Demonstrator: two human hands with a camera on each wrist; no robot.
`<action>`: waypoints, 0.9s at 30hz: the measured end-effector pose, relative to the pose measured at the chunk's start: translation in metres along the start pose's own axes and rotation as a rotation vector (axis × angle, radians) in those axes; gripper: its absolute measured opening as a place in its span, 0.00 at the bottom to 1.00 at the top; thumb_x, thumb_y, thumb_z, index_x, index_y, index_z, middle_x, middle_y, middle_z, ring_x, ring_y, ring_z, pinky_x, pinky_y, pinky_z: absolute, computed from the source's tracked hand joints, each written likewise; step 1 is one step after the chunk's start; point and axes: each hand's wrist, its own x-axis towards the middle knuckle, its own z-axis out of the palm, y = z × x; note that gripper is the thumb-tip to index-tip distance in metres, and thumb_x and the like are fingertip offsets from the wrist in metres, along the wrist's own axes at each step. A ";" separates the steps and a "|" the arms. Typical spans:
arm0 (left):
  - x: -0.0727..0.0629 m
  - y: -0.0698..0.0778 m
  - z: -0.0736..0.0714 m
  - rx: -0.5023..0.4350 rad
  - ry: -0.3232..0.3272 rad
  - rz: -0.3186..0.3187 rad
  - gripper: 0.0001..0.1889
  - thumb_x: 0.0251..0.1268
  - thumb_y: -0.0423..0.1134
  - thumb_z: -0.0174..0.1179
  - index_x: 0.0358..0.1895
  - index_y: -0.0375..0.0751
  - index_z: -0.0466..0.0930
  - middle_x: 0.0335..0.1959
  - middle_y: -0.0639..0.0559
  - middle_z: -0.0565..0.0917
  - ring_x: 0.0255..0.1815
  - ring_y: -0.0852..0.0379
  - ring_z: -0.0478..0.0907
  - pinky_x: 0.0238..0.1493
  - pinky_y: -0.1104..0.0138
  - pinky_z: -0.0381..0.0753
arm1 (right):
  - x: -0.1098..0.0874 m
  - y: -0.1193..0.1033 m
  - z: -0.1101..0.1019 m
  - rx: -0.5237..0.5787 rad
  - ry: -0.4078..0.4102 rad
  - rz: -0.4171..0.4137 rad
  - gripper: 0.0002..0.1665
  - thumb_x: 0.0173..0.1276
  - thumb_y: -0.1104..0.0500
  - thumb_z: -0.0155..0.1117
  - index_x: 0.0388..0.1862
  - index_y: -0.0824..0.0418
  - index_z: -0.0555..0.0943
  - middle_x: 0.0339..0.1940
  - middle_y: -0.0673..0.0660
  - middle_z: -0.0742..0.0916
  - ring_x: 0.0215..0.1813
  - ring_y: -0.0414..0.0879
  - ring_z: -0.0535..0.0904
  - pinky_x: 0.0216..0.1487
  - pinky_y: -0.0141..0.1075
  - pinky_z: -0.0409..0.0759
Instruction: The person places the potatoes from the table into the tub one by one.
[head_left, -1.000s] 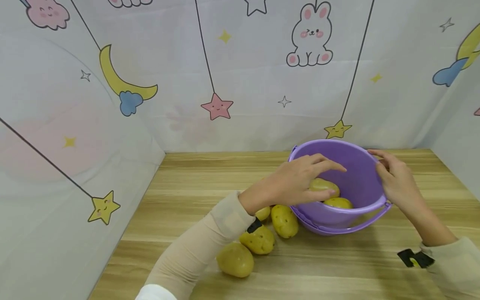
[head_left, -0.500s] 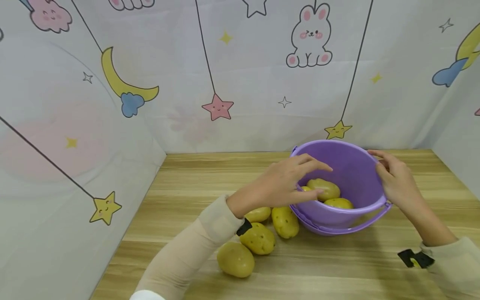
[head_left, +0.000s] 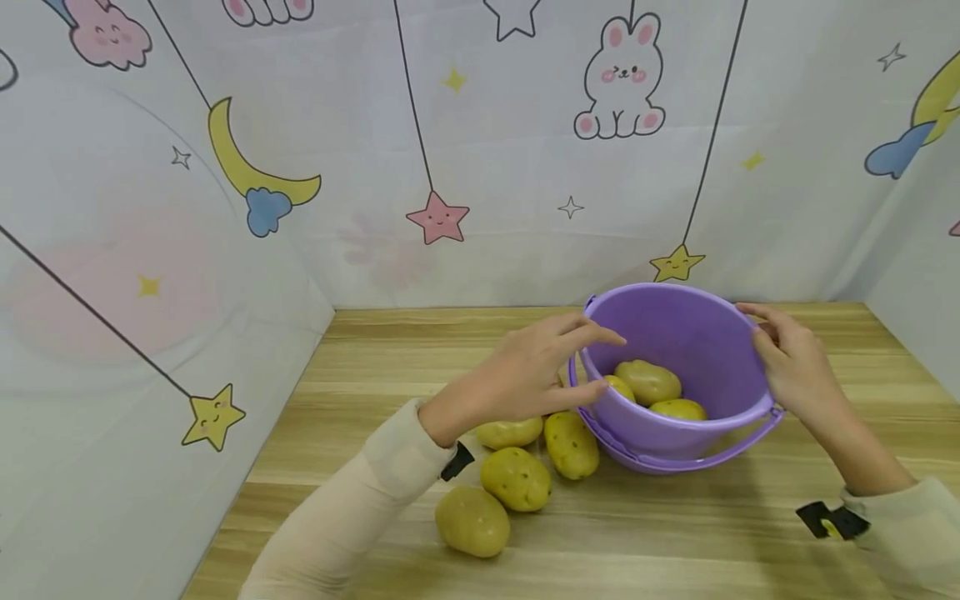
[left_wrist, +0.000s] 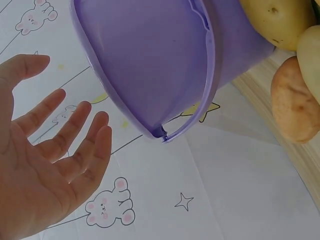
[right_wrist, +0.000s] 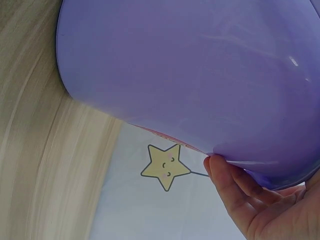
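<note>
A purple bucket (head_left: 678, 333) stands at the right of the table in the head view, its mouth leaning toward me and its handle hanging down in front. Three potatoes (head_left: 649, 382) show inside it. My right hand (head_left: 797, 358) grips the bucket's right rim; in the right wrist view its fingers (right_wrist: 227, 185) press the outer wall. By the left rim is my left hand (head_left: 528, 367), fingers spread and slightly bent, nothing held. The left wrist view shows its bare palm (left_wrist: 45, 185) beside the bucket (left_wrist: 145, 55).
Several yellow potatoes (head_left: 516, 479) lie on the wooden table (head_left: 637, 533), left of the bucket and partly under my left forearm. A browner, potato-shaped piece (left_wrist: 296, 100) lies with them in the left wrist view. A printed white cloth (head_left: 510, 150) hangs behind.
My left hand has drawn back leftward from over the bucket to its left rim, uncovering another potato inside. The right hand stays on the rim.
</note>
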 end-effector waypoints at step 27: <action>-0.059 -0.011 -0.001 0.029 0.030 -0.038 0.24 0.69 0.53 0.60 0.65 0.50 0.74 0.57 0.55 0.78 0.56 0.58 0.74 0.53 0.63 0.76 | 0.000 0.001 0.000 0.012 -0.001 -0.004 0.25 0.77 0.65 0.40 0.67 0.75 0.69 0.42 0.77 0.83 0.28 0.32 0.76 0.26 0.27 0.73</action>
